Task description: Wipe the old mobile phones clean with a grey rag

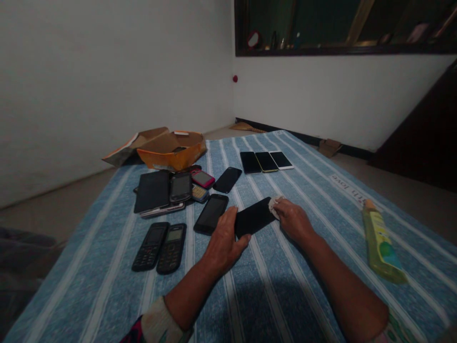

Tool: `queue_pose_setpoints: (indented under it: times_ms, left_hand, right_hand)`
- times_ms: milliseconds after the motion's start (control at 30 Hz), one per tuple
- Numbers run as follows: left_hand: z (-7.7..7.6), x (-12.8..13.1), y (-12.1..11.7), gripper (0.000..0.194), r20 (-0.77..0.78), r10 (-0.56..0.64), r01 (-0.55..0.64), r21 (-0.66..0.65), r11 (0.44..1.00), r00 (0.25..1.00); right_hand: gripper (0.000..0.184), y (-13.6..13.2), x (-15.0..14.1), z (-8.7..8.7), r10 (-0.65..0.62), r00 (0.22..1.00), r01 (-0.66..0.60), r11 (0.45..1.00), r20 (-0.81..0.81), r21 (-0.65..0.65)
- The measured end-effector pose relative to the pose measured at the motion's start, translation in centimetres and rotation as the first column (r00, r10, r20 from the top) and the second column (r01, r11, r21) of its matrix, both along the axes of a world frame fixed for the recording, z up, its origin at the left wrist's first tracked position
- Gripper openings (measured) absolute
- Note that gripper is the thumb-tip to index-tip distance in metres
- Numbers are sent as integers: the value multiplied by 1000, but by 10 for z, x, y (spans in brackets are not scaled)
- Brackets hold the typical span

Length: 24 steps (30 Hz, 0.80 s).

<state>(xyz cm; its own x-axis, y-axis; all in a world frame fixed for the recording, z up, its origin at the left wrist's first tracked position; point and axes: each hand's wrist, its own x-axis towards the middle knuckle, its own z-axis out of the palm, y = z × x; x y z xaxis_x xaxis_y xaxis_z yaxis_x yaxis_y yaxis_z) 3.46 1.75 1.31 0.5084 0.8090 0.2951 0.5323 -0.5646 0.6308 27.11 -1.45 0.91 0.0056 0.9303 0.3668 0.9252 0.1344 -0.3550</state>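
A black smartphone (pixel 255 218) lies tilted across the middle of the striped cloth. My left hand (pixel 225 238) grips its left end, thumb along the near edge and fingers on the far side. In my right hand (pixel 291 216) a crumpled white cloth (pixel 274 207) is pinched against the phone's right end. Just left of my left hand rests another dark smartphone (pixel 212 213), with one more black phone (pixel 227 179) behind it. Two keypad phones (pixel 171 248) lie side by side at the near left.
Several phones and a dark tablet-like slab (pixel 153 190) are piled at left, before an open orange cardboard box (pixel 174 155). Three smartphones (pixel 266 162) lie in a row at the back. A bottle of yellow-green liquid (pixel 382 245) lies at right on the blue striped cloth (pixel 103 247).
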Motion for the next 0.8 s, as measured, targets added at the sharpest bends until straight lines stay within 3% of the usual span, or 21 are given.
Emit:
queue_pose_setpoints:
  times_ms: [100, 200, 367, 500, 800]
  left_hand:
    - [2, 1, -2, 73, -36, 18, -19, -19, 1000, 999]
    - [6, 1, -4, 77, -51, 11, -13, -38, 999, 999]
    - [6, 3, -3, 79, -29, 7, -8, -33, 999, 1000]
    - [2, 4, 0, 85, 21, 11, -11, -1, 1000, 1000]
    - [4, 6, -4, 93, 65, -66, 46, 270, 962, 996]
  right_hand:
    - [33, 0, -1, 1, -58, 997, 59, 998, 43, -21]
    - [33, 1, -4, -1, -80, 996, 78, 996, 28, 46]
    - [33, 8, -29, -2, 129, 992, -125, 967, -6, 221]
    - [28, 16, -56, 2, 289, 957, -289, 935, 30, 207]
    - [23, 30, -64, 15, 342, 939, -342, 934, 23, 102]
